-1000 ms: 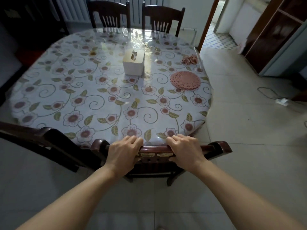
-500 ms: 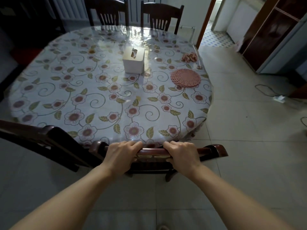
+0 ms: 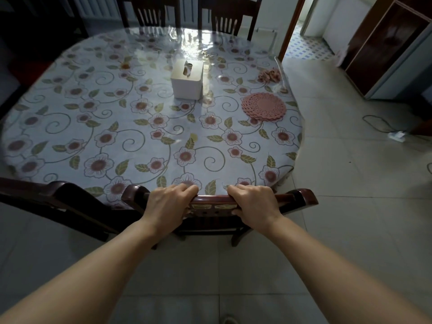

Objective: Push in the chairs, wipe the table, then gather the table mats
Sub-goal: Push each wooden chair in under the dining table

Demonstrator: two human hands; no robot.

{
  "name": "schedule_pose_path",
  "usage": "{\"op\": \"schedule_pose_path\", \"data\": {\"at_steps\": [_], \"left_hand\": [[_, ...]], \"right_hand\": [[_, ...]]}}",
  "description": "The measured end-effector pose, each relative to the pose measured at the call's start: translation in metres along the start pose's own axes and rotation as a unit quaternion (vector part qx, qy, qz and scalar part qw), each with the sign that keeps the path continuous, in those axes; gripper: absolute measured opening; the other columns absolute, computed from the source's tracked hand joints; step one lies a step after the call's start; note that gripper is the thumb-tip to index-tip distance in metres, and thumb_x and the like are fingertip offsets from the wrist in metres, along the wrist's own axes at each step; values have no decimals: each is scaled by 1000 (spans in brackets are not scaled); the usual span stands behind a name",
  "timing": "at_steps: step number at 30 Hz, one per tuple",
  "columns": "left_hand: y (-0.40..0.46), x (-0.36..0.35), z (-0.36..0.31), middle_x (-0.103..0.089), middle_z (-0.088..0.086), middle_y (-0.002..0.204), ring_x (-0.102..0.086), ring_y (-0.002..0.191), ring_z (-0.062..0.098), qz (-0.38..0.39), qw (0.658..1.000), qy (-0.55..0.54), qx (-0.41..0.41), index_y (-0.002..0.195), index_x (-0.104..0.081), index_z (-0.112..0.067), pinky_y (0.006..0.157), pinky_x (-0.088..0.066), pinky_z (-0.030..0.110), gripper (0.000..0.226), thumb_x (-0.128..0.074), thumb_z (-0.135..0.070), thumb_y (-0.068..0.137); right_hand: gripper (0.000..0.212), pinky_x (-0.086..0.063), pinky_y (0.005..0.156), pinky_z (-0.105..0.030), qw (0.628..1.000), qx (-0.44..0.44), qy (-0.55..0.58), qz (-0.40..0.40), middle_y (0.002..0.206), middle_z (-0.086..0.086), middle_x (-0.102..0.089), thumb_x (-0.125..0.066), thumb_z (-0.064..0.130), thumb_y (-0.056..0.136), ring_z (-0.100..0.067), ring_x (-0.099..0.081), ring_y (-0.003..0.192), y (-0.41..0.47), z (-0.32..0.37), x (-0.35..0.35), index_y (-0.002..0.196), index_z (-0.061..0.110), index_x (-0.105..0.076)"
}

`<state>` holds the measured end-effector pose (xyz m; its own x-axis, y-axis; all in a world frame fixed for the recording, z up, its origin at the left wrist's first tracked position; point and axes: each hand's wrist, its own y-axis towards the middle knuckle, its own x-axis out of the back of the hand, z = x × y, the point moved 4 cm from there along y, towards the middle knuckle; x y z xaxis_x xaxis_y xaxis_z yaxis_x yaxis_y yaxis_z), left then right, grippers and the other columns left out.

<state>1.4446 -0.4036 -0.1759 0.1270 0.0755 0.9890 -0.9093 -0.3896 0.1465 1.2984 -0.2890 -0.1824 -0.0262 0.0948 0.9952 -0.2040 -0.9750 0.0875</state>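
Both hands gripped the top rail of the dark wooden chair (image 3: 301, 197), which stood at the near edge of the oval floral-clothed table (image 3: 70, 127); left hand (image 3: 167, 206) and right hand (image 3: 252, 204) had fingers curled over it. A stack of pink round lace mats (image 3: 263, 108) lay near the table's right edge.

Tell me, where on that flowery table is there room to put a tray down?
The whole left half of the table is bare, from the tissue box to the left rim. The near strip, between the box and the chair gripped by both hands, is free too. The right edge is crowded: stacked pink mats and a crumpled cloth behind them.
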Motion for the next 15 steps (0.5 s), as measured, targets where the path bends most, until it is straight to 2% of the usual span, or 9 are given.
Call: {"op": "schedule_pose_path", "data": {"at_steps": [4, 7, 9, 12, 15], "left_hand": [[-1, -3, -1, -58, -7, 63, -59, 52, 18, 3, 1000, -6, 17, 80, -56, -21, 46, -22, 21, 44, -85, -13, 49], [-2, -6, -1, -58, -7, 65, -59, 55, 18, 8, 999, -10, 37, 80, -55, -22, 47, -25, 23, 42, -84, -13, 50], [-2, -5, -3, -59, -6, 73, -60, 65, 19, 17, 998, -23, 47, 85, -56, -21, 51, -28, 25, 36, -79, -14, 59], [-2, 1, -10, -60, -3, 101, -57, 93, 21, 61, 995, -51, 64, 104, -54, -21, 66, -37, 31, 26, -64, -25, 81], [-1, 2, -20, -55, 0, 123, -49, 114, 22, 137, 985, -68, 81, 119, -48, -22, 96, -35, 40, 40, -56, -42, 85]], "right_hand": [[41, -40, 49, -27, 999, -17, -21, 22, 70, 5, -62, -86, 20, 55, -19, -61, 58, 0, 3, 0, 86, 20, -59], [41, -38, 56, -29, 999, -23, -22, 27, 80, 0, -62, -82, 25, 65, -22, -61, 69, -1, 5, 2, 96, 17, -56], [46, -42, 63, -31, 999, -28, -28, 36, 91, -2, -63, -80, 28, 70, -23, -62, 80, -1, 6, 6, 106, 17, -53], [61, -42, 89, -39, 996, -47, -18, 77, 112, -6, -59, -75, 34, 75, -26, -57, 103, -4, 6, 10, 125, 19, -44], [71, -29, 106, -43, 989, -74, -11, 126, 130, -10, -48, -64, 38, 84, -29, -45, 122, -11, 4, 14, 141, 19, -26]]}}
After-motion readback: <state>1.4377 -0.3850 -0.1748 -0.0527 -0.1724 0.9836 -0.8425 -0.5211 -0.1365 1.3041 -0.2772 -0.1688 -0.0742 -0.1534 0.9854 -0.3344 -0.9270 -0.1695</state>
